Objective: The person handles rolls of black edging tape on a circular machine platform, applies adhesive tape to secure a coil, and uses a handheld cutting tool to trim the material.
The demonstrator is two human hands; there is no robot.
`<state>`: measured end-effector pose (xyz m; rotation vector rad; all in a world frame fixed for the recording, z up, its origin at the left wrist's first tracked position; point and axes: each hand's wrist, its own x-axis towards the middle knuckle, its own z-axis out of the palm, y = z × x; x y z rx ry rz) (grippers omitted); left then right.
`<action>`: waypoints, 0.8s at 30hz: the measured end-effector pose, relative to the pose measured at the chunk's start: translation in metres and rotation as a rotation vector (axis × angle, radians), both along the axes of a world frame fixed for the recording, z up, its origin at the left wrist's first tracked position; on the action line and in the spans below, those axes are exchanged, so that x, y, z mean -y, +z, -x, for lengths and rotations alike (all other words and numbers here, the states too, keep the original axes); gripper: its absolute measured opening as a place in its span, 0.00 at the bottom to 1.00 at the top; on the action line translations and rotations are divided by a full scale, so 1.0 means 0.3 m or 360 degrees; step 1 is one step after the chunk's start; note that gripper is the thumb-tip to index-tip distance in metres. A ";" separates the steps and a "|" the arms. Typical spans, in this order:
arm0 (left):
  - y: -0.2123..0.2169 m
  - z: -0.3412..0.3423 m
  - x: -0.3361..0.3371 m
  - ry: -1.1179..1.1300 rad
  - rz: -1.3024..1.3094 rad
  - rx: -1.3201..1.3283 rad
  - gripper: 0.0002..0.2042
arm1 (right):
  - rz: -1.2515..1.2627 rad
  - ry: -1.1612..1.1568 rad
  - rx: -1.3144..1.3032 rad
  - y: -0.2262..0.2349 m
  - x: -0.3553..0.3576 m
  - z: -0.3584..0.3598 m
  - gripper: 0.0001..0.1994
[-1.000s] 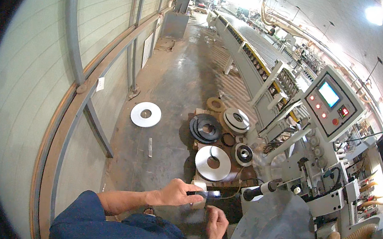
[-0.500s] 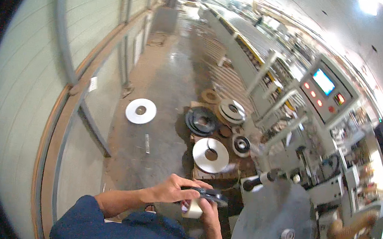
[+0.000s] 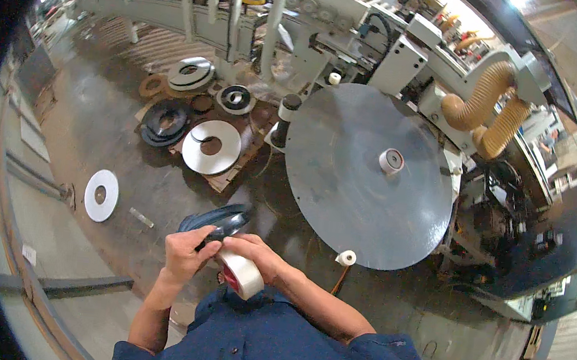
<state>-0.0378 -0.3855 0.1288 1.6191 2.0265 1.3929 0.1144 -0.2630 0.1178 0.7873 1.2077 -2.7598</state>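
My left hand [image 3: 186,252] is closed, its thumb and fingers pinching a dark, glossy coil of band [image 3: 222,219] in front of my chest. Close beside it, my right hand [image 3: 257,255] is closed round a roll of pale tape [image 3: 245,274] with a red core. The tape hangs under that palm, while the right fingertips meet the coil's edge near my left thumb. My fingers partly cover where coil and tape come together, so I cannot tell if they touch.
A big grey disc table [image 3: 366,181] stands to the right, a small white roller [image 3: 346,258] at its near edge. Ahead, a white reel [image 3: 225,149] and black reels [image 3: 165,122] lie on a pallet [image 3: 221,183]. Another white reel [image 3: 111,196] lies on the floor at left.
My view has swung right, bringing the disc table to the centre right. The dark coil now shows more fully above my hands, and the tape roll sits below my right hand.
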 end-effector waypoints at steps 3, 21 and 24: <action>-0.023 -0.009 -0.061 -0.0156 -0.0125 -0.0339 0.16 | 0.0107 -0.0147 0.0173 0.008 -0.015 -0.065 0.21; 0.199 -0.197 -0.240 -0.1503 0.0840 0.0010 0.28 | -0.0328 -0.0661 0.0274 0.136 0.015 -0.452 0.20; 0.236 -0.262 -0.296 -0.1671 0.1227 0.0512 0.27 | -0.0239 -0.0763 0.0326 0.210 0.056 -0.540 0.17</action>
